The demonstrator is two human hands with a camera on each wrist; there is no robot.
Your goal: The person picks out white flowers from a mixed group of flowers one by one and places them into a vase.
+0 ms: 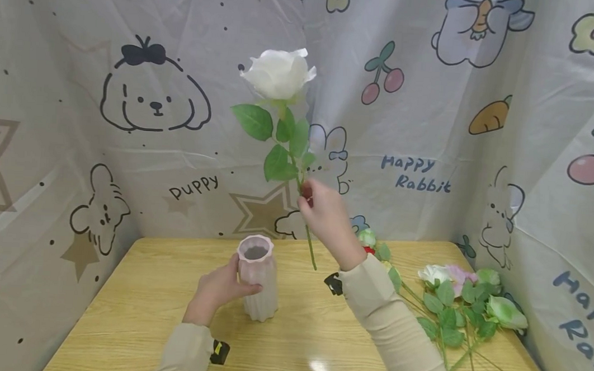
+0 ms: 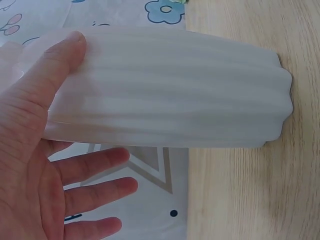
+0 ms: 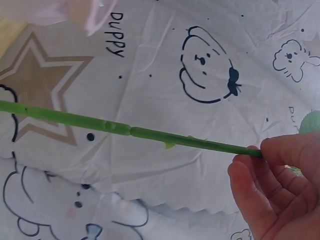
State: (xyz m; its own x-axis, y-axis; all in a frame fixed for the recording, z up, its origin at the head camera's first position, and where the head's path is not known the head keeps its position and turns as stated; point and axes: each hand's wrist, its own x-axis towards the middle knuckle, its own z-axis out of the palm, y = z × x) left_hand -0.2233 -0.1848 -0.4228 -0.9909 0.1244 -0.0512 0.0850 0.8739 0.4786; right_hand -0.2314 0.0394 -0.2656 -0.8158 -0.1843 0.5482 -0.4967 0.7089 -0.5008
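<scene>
A pale pinkish-white fluted vase stands upright on the wooden table, its scalloped mouth uncovered. My left hand holds it near the top. In the left wrist view the thumb lies across the vase, while several fingers of that hand stretch out beside it. To the right and above, my right hand pinches the green stem of a white rose, bloom up, leaves above the fingers. The bare lower stem hangs slightly tilted, apart from the vase, as the right wrist view shows.
Several artificial flowers, white, pink and pale green, lie on the table at the right. More blooms show partly behind the right forearm. A printed cloth hangs around the back and sides.
</scene>
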